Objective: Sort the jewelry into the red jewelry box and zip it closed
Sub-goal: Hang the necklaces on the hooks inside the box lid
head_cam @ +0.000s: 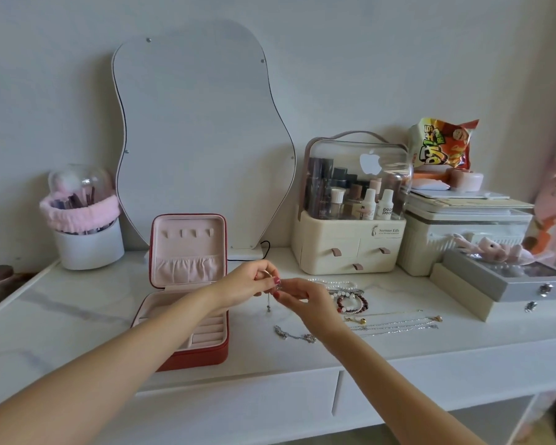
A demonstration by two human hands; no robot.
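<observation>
The red jewelry box [206, 354] stands open on the white dressing table, its lid upright and its pink lining showing. Just right of the box, above the tabletop, my left hand [251, 284] and my right hand [302, 298] meet and together pinch a thin silver chain [269, 304] whose end dangles below my fingers. More jewelry lies to the right: a pearl strand [334, 282], beaded bracelets [353, 302], thin necklaces [398, 326] and a silver chain [294, 335] under my right wrist.
A curvy mirror [203, 139] leans against the wall behind the box. A brush holder [89, 244] stands at the left, a cosmetics organizer [350, 239] at the right, then a grey drawer box [507, 284] and stacked containers. The table's front edge has drawers [238, 409].
</observation>
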